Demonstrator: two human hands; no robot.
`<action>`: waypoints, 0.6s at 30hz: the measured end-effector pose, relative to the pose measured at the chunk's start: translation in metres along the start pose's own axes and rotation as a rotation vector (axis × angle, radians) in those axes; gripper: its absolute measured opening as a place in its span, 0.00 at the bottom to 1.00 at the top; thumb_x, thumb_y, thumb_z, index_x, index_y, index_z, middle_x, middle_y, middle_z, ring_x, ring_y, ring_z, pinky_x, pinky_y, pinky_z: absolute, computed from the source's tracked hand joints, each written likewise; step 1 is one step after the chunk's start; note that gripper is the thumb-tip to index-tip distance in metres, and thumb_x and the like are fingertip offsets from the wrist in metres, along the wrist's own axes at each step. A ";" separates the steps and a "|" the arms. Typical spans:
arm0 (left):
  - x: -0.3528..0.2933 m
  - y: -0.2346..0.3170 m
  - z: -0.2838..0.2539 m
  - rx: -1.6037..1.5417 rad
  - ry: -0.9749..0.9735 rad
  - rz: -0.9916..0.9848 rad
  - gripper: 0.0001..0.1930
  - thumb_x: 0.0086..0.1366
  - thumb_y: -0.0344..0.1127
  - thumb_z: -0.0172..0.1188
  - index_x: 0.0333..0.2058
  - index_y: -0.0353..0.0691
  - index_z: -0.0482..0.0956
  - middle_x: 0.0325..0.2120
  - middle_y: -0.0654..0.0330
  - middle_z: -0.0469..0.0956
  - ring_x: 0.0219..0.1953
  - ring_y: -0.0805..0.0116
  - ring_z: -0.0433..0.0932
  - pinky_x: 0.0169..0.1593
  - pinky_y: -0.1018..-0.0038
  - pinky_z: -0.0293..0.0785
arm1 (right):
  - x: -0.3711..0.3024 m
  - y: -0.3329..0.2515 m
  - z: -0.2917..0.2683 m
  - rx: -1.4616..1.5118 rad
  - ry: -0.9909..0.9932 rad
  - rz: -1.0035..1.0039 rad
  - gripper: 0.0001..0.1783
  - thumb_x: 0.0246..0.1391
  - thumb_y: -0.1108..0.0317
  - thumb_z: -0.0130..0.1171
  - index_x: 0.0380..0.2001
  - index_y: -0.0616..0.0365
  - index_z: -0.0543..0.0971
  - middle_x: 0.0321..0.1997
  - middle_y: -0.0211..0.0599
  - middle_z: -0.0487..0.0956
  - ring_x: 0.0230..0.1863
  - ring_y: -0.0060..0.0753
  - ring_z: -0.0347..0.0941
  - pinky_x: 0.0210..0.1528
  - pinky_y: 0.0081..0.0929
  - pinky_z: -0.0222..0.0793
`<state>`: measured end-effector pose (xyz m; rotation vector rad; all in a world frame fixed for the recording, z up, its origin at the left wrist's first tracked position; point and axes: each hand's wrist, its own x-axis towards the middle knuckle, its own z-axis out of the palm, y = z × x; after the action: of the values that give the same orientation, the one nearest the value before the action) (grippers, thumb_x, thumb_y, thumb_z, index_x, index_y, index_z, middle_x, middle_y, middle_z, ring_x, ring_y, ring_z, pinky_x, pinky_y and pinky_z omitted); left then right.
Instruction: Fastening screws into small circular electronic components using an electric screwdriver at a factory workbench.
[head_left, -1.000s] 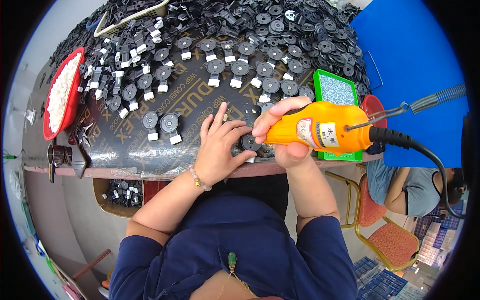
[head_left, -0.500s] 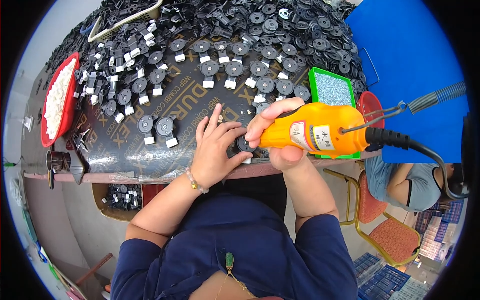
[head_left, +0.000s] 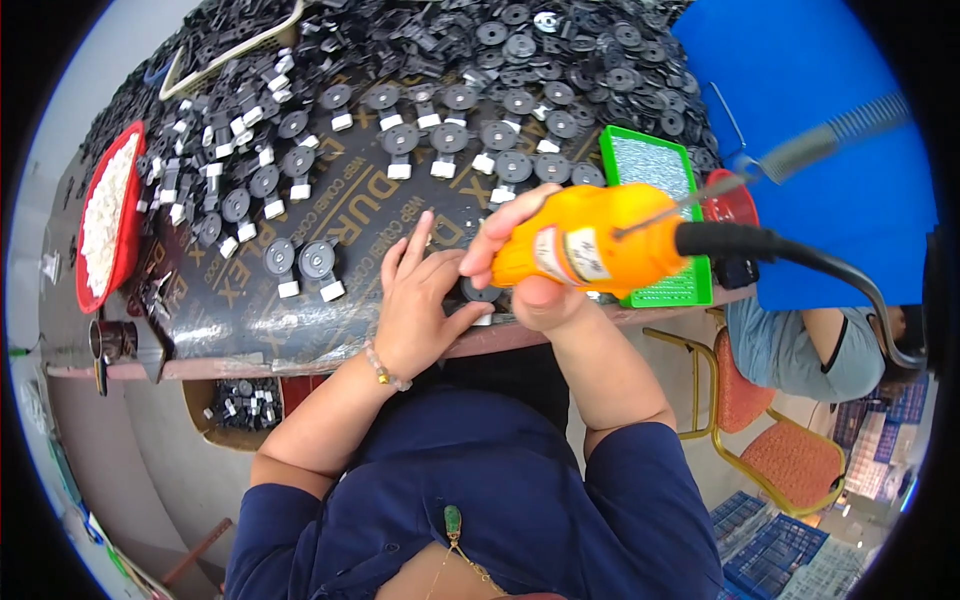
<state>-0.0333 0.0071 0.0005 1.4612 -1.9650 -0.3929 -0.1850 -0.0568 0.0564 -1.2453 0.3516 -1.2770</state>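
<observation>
My right hand (head_left: 545,303) is wrapped round an orange electric screwdriver (head_left: 600,240), slightly smeared by motion. Its black cable (head_left: 810,262) runs off to the right, and a coil spring (head_left: 840,137) is hooked to its back end. The tool's tip is hidden behind my fingers. Beside it, my left hand (head_left: 412,305) rests on the table edge, thumb and a finger closed about a black disc part (head_left: 480,293) with a white block, partly covered. Its other fingers stretch forward. Rows of similar disc parts (head_left: 400,140) lie ahead.
A green tray of small silvery pieces (head_left: 650,165) and a red bowl (head_left: 733,200) stand at right. At left is a red basin (head_left: 128,262) of white pieces. Black parts (head_left: 620,75) heap along the back. Beyond the right edge, a person (head_left: 800,345) sits near chairs (head_left: 790,470).
The view has shifted, so the table's things sit a little further left. The screwdriver has moved slightly, its cable and spring swinging. Both hands keep their hold.
</observation>
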 end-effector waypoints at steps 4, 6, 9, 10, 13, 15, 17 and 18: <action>-0.001 0.002 -0.004 0.020 -0.017 -0.021 0.27 0.51 0.44 0.78 0.50 0.44 0.82 0.47 0.60 0.82 0.74 0.49 0.58 0.69 0.50 0.51 | 0.000 0.007 -0.003 0.027 0.011 -0.006 0.42 0.44 0.34 0.75 0.43 0.61 0.73 0.28 0.42 0.82 0.25 0.30 0.79 0.27 0.23 0.77; -0.001 0.002 -0.003 0.010 -0.018 -0.004 0.27 0.51 0.44 0.78 0.49 0.44 0.82 0.47 0.60 0.82 0.74 0.50 0.58 0.69 0.51 0.51 | 0.002 -0.001 -0.005 0.003 0.025 0.013 0.44 0.46 0.30 0.71 0.46 0.62 0.72 0.27 0.43 0.82 0.23 0.30 0.78 0.27 0.24 0.77; -0.003 0.002 -0.002 0.020 -0.036 -0.025 0.27 0.52 0.44 0.77 0.50 0.44 0.82 0.48 0.59 0.82 0.75 0.49 0.57 0.69 0.50 0.50 | -0.006 -0.024 -0.026 -0.002 0.023 -0.057 0.46 0.51 0.27 0.64 0.47 0.64 0.70 0.25 0.45 0.81 0.20 0.32 0.77 0.25 0.25 0.75; -0.003 0.002 -0.002 0.019 -0.039 -0.023 0.27 0.52 0.44 0.77 0.50 0.44 0.82 0.48 0.59 0.82 0.75 0.49 0.57 0.69 0.50 0.50 | -0.009 -0.039 -0.035 -0.063 0.053 -0.097 0.46 0.52 0.26 0.63 0.47 0.64 0.70 0.25 0.43 0.81 0.20 0.31 0.76 0.24 0.25 0.75; -0.004 0.002 0.000 0.027 -0.013 -0.020 0.26 0.53 0.44 0.77 0.50 0.43 0.81 0.49 0.59 0.82 0.75 0.47 0.56 0.70 0.50 0.49 | -0.022 -0.076 -0.073 -0.378 0.193 -0.275 0.45 0.54 0.26 0.61 0.48 0.63 0.70 0.25 0.40 0.81 0.21 0.28 0.76 0.25 0.23 0.74; -0.003 0.003 0.001 0.023 -0.015 -0.025 0.27 0.52 0.43 0.77 0.50 0.43 0.81 0.50 0.59 0.81 0.75 0.48 0.56 0.70 0.50 0.48 | -0.032 -0.092 -0.101 -0.568 0.303 -0.339 0.43 0.56 0.28 0.60 0.48 0.63 0.71 0.26 0.40 0.81 0.21 0.27 0.75 0.25 0.22 0.73; -0.001 0.004 0.002 0.014 -0.019 -0.029 0.28 0.51 0.42 0.78 0.50 0.43 0.81 0.50 0.58 0.81 0.75 0.48 0.55 0.71 0.50 0.47 | -0.039 -0.095 -0.120 -0.564 0.342 -0.338 0.42 0.56 0.28 0.60 0.48 0.63 0.72 0.26 0.40 0.81 0.21 0.26 0.75 0.25 0.22 0.73; 0.000 0.003 0.002 0.031 -0.012 -0.014 0.28 0.51 0.43 0.77 0.50 0.42 0.80 0.51 0.58 0.80 0.75 0.47 0.56 0.71 0.49 0.48 | -0.042 -0.094 -0.127 -0.556 0.379 -0.338 0.42 0.57 0.29 0.60 0.48 0.63 0.72 0.26 0.40 0.81 0.22 0.26 0.75 0.25 0.21 0.73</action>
<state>-0.0369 0.0084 0.0009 1.4962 -1.9793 -0.3798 -0.3473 -0.0656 0.0702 -1.5682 0.8385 -1.7882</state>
